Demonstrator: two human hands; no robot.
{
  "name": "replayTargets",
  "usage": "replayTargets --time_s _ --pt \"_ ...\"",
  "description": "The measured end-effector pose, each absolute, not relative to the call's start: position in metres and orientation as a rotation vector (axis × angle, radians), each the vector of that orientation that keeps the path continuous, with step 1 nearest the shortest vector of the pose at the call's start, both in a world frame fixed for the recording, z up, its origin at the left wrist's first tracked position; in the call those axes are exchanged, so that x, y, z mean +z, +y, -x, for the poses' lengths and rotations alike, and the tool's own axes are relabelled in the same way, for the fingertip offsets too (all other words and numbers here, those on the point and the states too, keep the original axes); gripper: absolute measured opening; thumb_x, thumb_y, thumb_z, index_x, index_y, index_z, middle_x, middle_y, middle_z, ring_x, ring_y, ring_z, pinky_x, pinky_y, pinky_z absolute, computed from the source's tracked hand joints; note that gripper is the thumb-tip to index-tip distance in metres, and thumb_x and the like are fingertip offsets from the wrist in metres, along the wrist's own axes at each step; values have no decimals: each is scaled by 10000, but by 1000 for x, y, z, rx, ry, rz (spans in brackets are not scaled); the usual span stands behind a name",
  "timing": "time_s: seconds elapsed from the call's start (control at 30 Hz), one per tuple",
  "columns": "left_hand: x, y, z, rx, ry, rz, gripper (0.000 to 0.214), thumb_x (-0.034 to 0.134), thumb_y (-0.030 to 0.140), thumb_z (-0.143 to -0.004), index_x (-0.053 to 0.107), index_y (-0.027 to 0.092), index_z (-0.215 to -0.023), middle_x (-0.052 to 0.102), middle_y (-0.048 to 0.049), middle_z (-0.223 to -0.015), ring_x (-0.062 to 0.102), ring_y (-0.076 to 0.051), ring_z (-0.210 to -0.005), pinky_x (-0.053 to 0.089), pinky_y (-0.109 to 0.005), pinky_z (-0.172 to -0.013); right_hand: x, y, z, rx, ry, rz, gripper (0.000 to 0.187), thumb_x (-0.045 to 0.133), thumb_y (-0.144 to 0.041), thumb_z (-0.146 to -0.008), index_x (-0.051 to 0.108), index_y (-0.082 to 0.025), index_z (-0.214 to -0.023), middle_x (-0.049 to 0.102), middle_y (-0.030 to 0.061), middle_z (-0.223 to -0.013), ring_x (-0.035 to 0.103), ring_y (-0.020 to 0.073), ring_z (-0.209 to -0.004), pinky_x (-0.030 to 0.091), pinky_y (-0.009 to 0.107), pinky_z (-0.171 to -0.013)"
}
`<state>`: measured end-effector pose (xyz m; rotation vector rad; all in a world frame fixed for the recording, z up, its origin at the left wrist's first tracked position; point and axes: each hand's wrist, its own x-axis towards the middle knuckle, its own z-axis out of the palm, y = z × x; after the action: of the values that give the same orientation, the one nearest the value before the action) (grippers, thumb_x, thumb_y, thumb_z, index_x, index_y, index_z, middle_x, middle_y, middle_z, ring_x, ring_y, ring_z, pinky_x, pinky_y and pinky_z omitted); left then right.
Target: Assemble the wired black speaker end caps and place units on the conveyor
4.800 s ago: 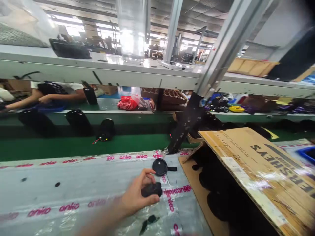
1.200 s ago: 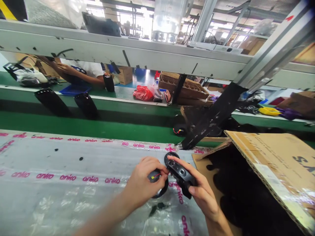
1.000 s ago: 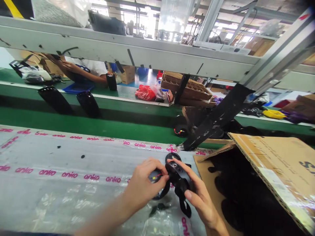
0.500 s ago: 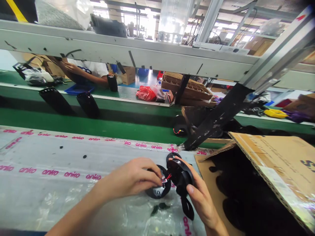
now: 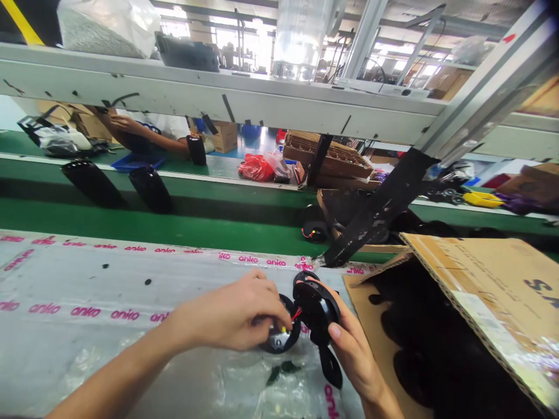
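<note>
My right hand (image 5: 356, 349) grips a round black housing (image 5: 318, 305), tilted on its side, with a dark paddle-shaped piece (image 5: 331, 366) hanging below it. Thin red wires (image 5: 296, 315) run out of the housing toward my left hand (image 5: 247, 311), whose fingers are pinched together at the wire ends. Under those fingertips lies a round black base (image 5: 279, 343) with a glossy inner face, partly covered by the hand. A small yellow spot shows beside the fingertips. Another black ring-shaped part (image 5: 305, 276) peeks out behind the housing.
An open cardboard box (image 5: 489, 279) with dark round parts stands at right. A slanted black-wrapped post (image 5: 379, 209) rises behind. Two black cylinders (image 5: 151, 189) stand on the green belt (image 5: 209, 224). A shelf beam (image 5: 262, 99) crosses above; across the belt are another person's arms (image 5: 148, 134).
My left fingers have shifted and curled more over the base; the white piece seen at their tips is now hidden, and a yellow spot shows. My right hand keeps its hold. The view has shifted slightly.
</note>
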<state>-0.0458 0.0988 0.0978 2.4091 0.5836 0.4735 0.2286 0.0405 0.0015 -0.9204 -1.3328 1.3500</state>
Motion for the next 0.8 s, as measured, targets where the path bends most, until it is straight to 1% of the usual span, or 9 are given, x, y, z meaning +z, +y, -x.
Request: replayTargets --time_s 0.07,0.13,0.27,0.33,0.4,0.47,0.53,0.67,0.8 --pt "91 101 43 528 567 -2329 213 763 98 -945 806 234 -1103 828 5 -954 702 -191 -916 510 -320 -954 3 40 -227 1348 -1328 916 551 617 -527 -1047 574 -374 -1574 517 20 -1703 426 344 -1602 301 553 -1344" --pt "82 100 38 643 597 -2300 100 789 214 -979 823 230 -1072 819 -23 -990 712 -190 -938 531 -296 -908 5 39 -225 1346 -1329 918 573 623 -538 -1039 570 -347 -1576 523 47 -1697 439 359 -1592 303 570 -1339" --pt "61 87 22 1000 794 -2277 118 737 293 -1024 820 213 -999 760 -76 -1083 718 -205 -1012 556 -307 -918 8 34 -219 1313 -1315 948 607 637 -547 -1028 550 -324 -1586 533 79 -1685 494 375 -1552 309 593 -1330" --pt "54 79 14 1103 893 -2226 106 747 301 -1019 788 203 -1030 775 -43 -978 727 -187 -911 556 -304 -872 7 31 -217 1279 -1289 957 610 639 -548 -1026 545 -332 -1588 553 75 -1670 488 369 -1559 329 580 -1324" --pt "50 74 8 1147 965 -2187 116 776 309 -1000 755 195 -1005 776 -4 -862 720 -170 -802 542 -299 -810 8 29 -214 1250 -1285 947 622 652 -564 -1013 553 -335 -1583 579 73 -1648 490 368 -1562 409 544 -1287" --pt "50 71 5 1154 993 -2215 132 780 308 -997 741 193 -943 777 5 -834 719 -173 -779 530 -307 -789 10 28 -213 1200 -1322 939 632 671 -587 -995 573 -334 -1566 606 74 -1624 537 363 -1529 493 486 -1232" --pt "50 70 4 1148 974 -2292 142 748 287 -1018 746 196 -909 787 3 -842 730 -181 -788 528 -321 -802 14 28 -212 1128 -1388 949 619 674 -598 -994 588 -341 -1551 625 64 -1608 583 341 -1493 533 426 -1197" --pt "53 64 7 1121 975 -2250 68 708 207 -1039 776 204 -1032 841 -12 -963 782 -181 -839 566 -294 -813 20 29 -212 990 -1497 1007 585 648 -593 -1021 565 -383 -1561 635 24 -1604 635 280 -1447 543 333 -1172" --pt "57 61 12 1051 920 -2083 195 685 98 -1018 784 223 -1130 838 -20 -1092 797 -165 -942 597 -245 -860 18 27 -210 897 -1544 1059 581 634 -589 -1032 552 -386 -1570 639 21 -1596 642 277 -1436 556 327 -1147"
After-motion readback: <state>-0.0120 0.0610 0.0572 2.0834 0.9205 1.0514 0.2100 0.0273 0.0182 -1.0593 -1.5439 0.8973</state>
